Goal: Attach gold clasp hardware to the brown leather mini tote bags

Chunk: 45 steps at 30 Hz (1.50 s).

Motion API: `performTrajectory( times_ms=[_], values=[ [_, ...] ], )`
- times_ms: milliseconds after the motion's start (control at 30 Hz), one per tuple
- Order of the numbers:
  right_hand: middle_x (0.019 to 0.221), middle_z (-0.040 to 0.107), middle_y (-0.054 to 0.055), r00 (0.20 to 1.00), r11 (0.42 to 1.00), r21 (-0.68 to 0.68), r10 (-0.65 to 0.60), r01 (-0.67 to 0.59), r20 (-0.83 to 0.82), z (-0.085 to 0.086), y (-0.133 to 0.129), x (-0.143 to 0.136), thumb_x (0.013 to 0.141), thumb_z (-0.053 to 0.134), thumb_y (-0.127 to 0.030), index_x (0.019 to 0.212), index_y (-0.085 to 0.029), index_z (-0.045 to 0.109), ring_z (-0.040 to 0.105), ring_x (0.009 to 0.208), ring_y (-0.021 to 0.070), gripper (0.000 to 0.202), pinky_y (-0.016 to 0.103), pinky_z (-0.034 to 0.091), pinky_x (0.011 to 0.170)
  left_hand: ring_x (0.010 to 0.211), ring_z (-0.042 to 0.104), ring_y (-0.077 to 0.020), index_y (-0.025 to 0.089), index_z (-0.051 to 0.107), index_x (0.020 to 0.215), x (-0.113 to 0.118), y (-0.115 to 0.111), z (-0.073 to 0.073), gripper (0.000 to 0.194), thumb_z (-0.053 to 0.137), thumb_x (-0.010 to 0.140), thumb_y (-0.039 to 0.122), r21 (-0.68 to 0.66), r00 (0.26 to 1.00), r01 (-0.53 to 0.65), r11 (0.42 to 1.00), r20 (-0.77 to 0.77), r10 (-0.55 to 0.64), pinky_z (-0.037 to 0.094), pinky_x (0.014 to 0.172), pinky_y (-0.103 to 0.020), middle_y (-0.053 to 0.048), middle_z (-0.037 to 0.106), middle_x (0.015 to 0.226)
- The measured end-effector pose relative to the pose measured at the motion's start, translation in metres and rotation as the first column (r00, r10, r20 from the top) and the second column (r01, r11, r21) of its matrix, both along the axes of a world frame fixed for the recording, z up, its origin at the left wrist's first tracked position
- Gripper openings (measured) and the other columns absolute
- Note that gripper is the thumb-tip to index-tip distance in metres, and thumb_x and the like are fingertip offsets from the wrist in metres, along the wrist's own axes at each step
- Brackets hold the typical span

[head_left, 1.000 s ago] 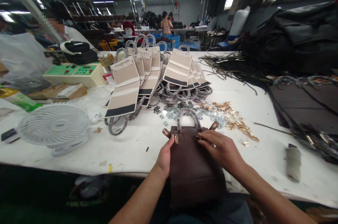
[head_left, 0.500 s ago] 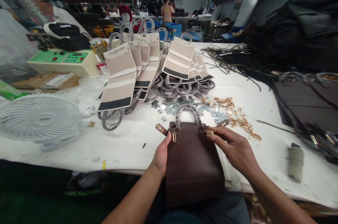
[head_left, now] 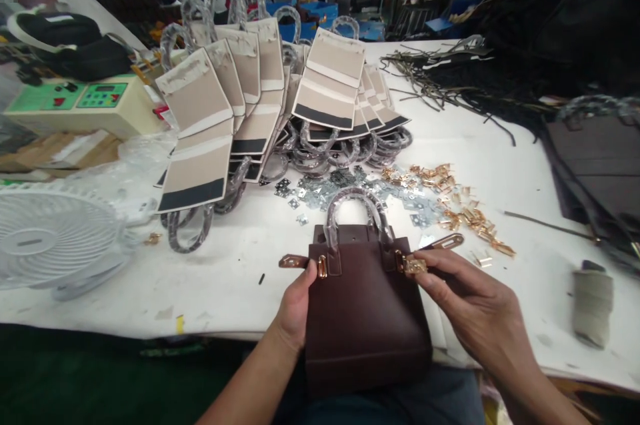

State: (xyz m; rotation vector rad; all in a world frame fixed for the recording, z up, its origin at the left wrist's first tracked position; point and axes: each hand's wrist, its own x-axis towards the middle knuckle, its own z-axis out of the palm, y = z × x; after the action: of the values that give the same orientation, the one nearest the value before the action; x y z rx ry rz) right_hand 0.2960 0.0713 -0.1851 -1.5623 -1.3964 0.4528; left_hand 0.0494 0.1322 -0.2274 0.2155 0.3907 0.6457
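A dark brown leather handbag point(head_left: 367, 318) stands upright at the table's front edge, its handle point(head_left: 332, 215) wrapped in clear plastic. My left hand point(head_left: 294, 308) grips its left side, thumb by a gold loop point(head_left: 323, 267); the fingers behind are hidden. A short brown strap point(head_left: 293, 261) sticks out on that side. Between the thumb and fingers of my right hand point(head_left: 483, 308) is a gold metal clasp point(head_left: 415, 267), right beside the gold fitting point(head_left: 399, 261) at the bag's upper right. Another strap end point(head_left: 445, 242) with a gold-edged slot extends above that hand.
Beyond the bag lie silver metal plates point(head_left: 325, 188) and gold hardware point(head_left: 470, 221). Stacked bag panels with wrapped handles point(head_left: 197, 145) fill the table's middle. A white fan point(head_left: 60, 238) and a machine point(head_left: 85, 101) are left; a grey roll point(head_left: 593, 305) lies right. A co-worker's arm shows at upper left.
The view has tilted down and come closer. My right hand has shifted slightly outward with the gold clasp, exposing more of the bag's right fitting. My left hand keeps its grip.
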Motion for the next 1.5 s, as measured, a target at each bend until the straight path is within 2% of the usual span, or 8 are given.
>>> performTrajectory(
  times_ms=[333, 533, 633, 867, 1067, 1300, 1500],
  values=[
    [0.108, 0.079, -0.004, 0.998, 0.999, -0.034, 0.003, -0.001, 0.059, -0.021, 0.015, 0.007, 0.092, 0.072, -0.039, 0.110, -0.038, 0.076, 0.075, 0.103, 0.0192, 0.018, 0.030, 0.063, 0.089, 0.136, 0.056, -0.0396, 0.014, 0.074, 0.120, 0.001, 0.003, -0.005, 0.049, 0.063, 0.093, 0.053, -0.036, 1.000, -0.015, 0.999, 0.013, 0.016, 0.032, 0.123, -0.054, -0.014, 0.076, 0.120],
    [0.107, 0.079, -0.002, 0.999, 0.999, -0.052, 0.000, 0.003, 0.052, -0.028, 0.020, 0.008, 0.091, 0.073, -0.039, 0.109, -0.037, 0.076, 0.074, 0.103, 0.0214, 0.018, 0.036, 0.063, 0.093, 0.139, 0.052, -0.0411, 0.014, 0.072, 0.125, 0.000, 0.003, -0.009, 0.052, 0.064, 0.092, 0.053, -0.081, 1.000, -0.024, 0.996, 0.000, 0.024, 0.032, 0.124, -0.054, -0.014, 0.073, 0.128],
    [0.106, 0.079, -0.002, 0.998, 0.999, -0.049, 0.016, -0.013, 0.062, -0.030, 0.022, 0.008, 0.092, 0.073, -0.038, 0.110, -0.037, 0.076, 0.075, 0.101, 0.0216, 0.018, 0.036, 0.064, 0.090, 0.139, 0.053, -0.0409, 0.014, 0.070, 0.128, 0.001, 0.005, -0.008, 0.054, 0.062, 0.093, 0.054, -0.112, 1.000, -0.026, 0.993, -0.011, 0.025, 0.032, 0.123, -0.055, -0.015, 0.073, 0.127],
    [0.104, 0.080, 0.000, 0.994, 0.996, -0.073, 0.064, -0.057, 0.094, -0.032, 0.030, 0.006, 0.093, 0.071, -0.039, 0.110, -0.035, 0.076, 0.075, 0.097, 0.0222, 0.018, 0.036, 0.065, 0.086, 0.138, 0.054, -0.0417, 0.013, 0.063, 0.138, 0.006, 0.012, -0.006, 0.063, 0.056, 0.095, 0.058, -0.205, 0.999, 0.013, 0.979, -0.042, -0.022, 0.034, 0.122, -0.056, -0.017, 0.070, 0.132],
    [0.104, 0.079, 0.000, 0.997, 0.997, -0.072, 0.039, -0.033, 0.073, -0.035, 0.032, 0.007, 0.093, 0.072, -0.036, 0.112, -0.036, 0.075, 0.074, 0.100, 0.0224, 0.019, 0.036, 0.064, 0.086, 0.140, 0.051, -0.0416, 0.013, 0.063, 0.138, 0.005, 0.010, -0.009, 0.063, 0.058, 0.093, 0.058, -0.178, 0.999, -0.002, 0.984, -0.053, -0.008, 0.033, 0.122, -0.055, -0.016, 0.069, 0.133],
    [0.101, 0.079, 0.000, 0.999, 0.997, -0.079, 0.015, -0.013, 0.028, -0.026, 0.030, 0.007, 0.092, 0.074, -0.035, 0.111, -0.037, 0.075, 0.074, 0.096, 0.0229, 0.020, 0.038, 0.063, 0.086, 0.143, 0.047, -0.0418, 0.013, 0.065, 0.134, 0.000, 0.005, -0.018, 0.064, 0.060, 0.089, 0.058, -0.144, 0.998, -0.018, 0.989, -0.059, 0.010, 0.031, 0.124, -0.055, -0.015, 0.071, 0.131],
    [0.105, 0.079, 0.001, 0.982, 0.992, -0.037, 0.123, -0.119, 0.143, -0.024, 0.034, 0.008, 0.092, 0.073, -0.030, 0.115, -0.034, 0.073, 0.076, 0.094, 0.0213, 0.023, 0.033, 0.065, 0.082, 0.143, 0.048, -0.0415, 0.013, 0.067, 0.133, 0.001, 0.008, -0.017, 0.063, 0.057, 0.091, 0.060, -0.176, 0.997, -0.006, 0.984, -0.071, -0.007, 0.031, 0.124, -0.056, -0.015, 0.070, 0.132]
  ],
)
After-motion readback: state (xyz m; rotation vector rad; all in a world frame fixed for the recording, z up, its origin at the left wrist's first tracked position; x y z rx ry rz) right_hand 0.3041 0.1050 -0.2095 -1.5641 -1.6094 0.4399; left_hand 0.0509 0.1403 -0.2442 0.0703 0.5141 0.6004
